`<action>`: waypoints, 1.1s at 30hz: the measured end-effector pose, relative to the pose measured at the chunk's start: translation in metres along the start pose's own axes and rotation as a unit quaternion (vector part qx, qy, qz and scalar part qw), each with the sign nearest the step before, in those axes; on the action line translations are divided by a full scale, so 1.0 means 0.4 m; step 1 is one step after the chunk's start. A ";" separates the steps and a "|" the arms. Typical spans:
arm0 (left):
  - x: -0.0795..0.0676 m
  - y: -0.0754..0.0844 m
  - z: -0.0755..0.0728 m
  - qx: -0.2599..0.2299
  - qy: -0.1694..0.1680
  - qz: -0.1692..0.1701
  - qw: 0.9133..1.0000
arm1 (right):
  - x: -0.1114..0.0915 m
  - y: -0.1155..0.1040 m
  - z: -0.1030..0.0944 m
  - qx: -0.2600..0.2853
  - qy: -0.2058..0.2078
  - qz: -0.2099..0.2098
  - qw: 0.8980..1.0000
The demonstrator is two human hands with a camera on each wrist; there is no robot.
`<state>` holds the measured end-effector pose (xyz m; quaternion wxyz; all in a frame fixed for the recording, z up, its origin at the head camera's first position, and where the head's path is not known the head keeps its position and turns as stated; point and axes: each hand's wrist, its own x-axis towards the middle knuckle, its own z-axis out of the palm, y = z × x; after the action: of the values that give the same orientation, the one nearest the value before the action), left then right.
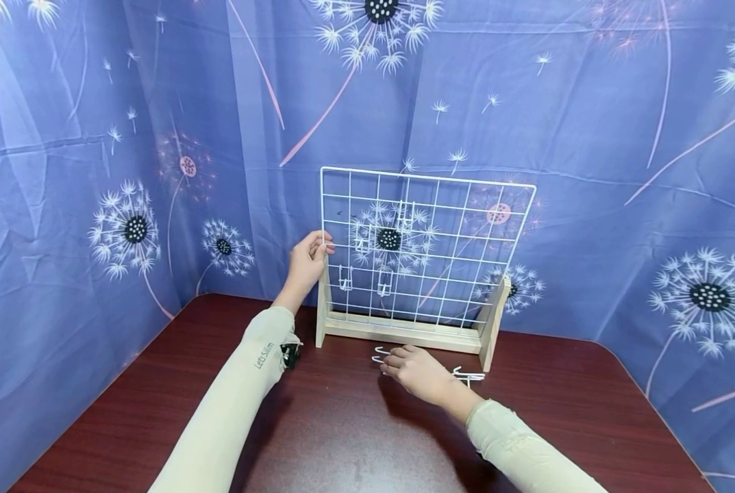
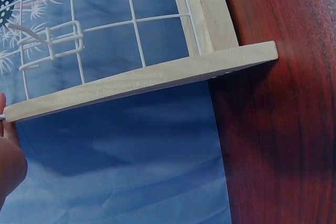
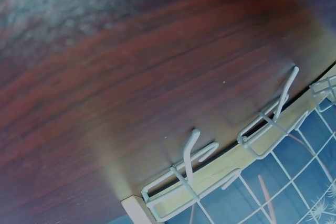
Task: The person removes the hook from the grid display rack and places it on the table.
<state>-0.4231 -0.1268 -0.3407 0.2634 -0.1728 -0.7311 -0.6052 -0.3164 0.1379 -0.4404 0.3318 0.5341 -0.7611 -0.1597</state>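
Note:
A white wire grid panel (image 1: 425, 179) stands upright in a light wooden stand (image 1: 404, 330). My left hand (image 1: 305, 257) pinches the panel's left edge between thumb and fingers, just above the wooden upright (image 2: 131, 77). Low in front of the stand, my right hand (image 1: 418, 373) reaches with bent fingers over a white wire hook (image 1: 379, 351), whose curved ends stick out beyond the fingertips; I cannot tell whether the fingers grip it. Another wire hook (image 1: 468, 375) lies behind that hand, by the right upright. Large in the right wrist view is a wire hook (image 3: 184, 174), with no hand showing.
Several hooks hang on the panel's left half, among them a lower hook (image 1: 346, 279) and an upper hook (image 1: 405, 216). The dark red table (image 1: 349, 424) is bounded at the back and sides by blue dandelion-patterned cloth (image 1: 268, 171).

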 end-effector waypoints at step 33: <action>-0.027 0.075 -0.008 0.000 -0.010 0.007 1.000 | -0.001 -0.032 0.022 0.038 -0.063 -0.002 0.997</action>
<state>-0.3968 -0.1229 -0.3227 0.2607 -0.1841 -0.7322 -0.6017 -0.3132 0.1325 -0.4548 0.2620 0.5365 -0.7851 -0.1647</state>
